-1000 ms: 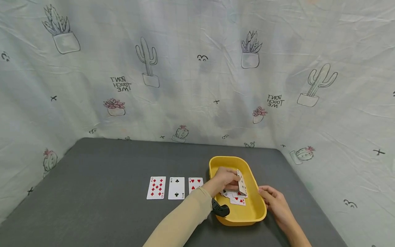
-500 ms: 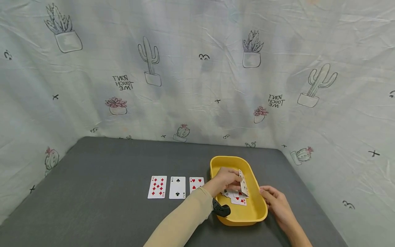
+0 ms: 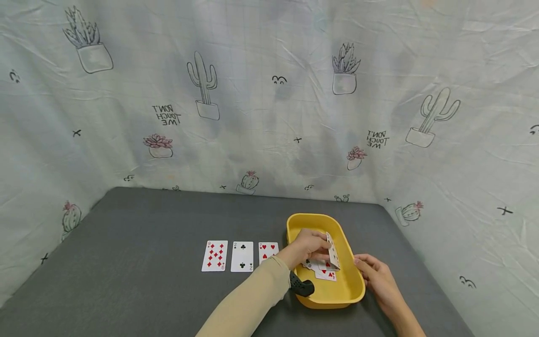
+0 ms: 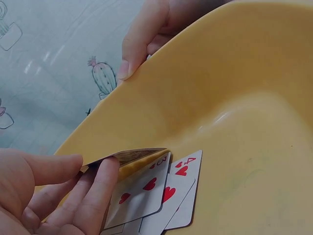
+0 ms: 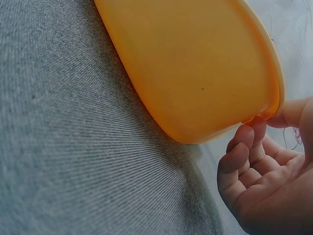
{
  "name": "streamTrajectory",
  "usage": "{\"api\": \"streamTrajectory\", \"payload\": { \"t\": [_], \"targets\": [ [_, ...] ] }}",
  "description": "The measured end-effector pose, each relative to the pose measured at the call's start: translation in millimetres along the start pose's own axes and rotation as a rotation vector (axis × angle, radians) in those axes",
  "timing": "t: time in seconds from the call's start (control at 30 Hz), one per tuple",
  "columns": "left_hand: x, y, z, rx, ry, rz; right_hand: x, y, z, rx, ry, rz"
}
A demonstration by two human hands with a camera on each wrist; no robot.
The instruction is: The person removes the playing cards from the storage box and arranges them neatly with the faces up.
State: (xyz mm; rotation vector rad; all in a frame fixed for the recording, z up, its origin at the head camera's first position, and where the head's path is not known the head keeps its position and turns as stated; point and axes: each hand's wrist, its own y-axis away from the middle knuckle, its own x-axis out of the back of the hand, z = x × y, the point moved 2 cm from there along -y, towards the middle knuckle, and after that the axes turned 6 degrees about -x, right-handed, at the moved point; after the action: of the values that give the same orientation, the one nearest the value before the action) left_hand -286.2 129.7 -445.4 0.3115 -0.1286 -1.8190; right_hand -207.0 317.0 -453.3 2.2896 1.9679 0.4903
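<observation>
**Card lift from yellow tray, three cards already laid out**

Your left hand (image 3: 309, 245) is inside the yellow tray (image 3: 351, 292), fingers and thumb pinching one playing card (image 3: 332, 250) by its edge. The card stands tilted, raised off the loose cards (image 3: 324, 271) lying face up on the tray floor; a four of hearts (image 4: 182, 188) shows among them in the left wrist view.

Your right hand (image 3: 376, 276) steadies the tray at its right rim: thumb over the lip, fingers loosely curled against the outer wall, as the right wrist view shows.

Done so far, judging by the layout: three cards in a row face up on the grey table (image 3: 147, 281), left of the tray: a diamonds card (image 3: 214, 256), a two of clubs (image 3: 242, 256), a hearts card (image 3: 267, 250) partly hidden by your sleeve.

Left: the lifted card has not cleared the tray, and several cards remain inside. Exact count not readable.
</observation>
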Motion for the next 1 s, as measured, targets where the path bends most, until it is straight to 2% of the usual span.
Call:
{"api": "streamTrajectory", "payload": {
  "t": [0.4, 0.63, 0.83, 1.0],
  "targets": [
    [-0.1, 0.3, -1.4, 0.001, 0.004, -0.013, -1.0, 2.8, 0.4, 0.002, 0.005, 0.005],
    [3.4, 5.8, 4.7, 0.011, 0.030, -0.052, -1.7, 3.1, 2.0, -0.004, -0.007, 0.007],
    [10.1, 16.6, 25.2, -0.064, -0.028, -0.120, -1.5, 4.7, -0.5, 0.025, 0.006, 0.004],
    [29.7, 43.4, 49.7, -0.182, -0.058, -0.242, -1.4, 4.2, 0.6, 0.016, 0.000, 0.011]
  ]
}}
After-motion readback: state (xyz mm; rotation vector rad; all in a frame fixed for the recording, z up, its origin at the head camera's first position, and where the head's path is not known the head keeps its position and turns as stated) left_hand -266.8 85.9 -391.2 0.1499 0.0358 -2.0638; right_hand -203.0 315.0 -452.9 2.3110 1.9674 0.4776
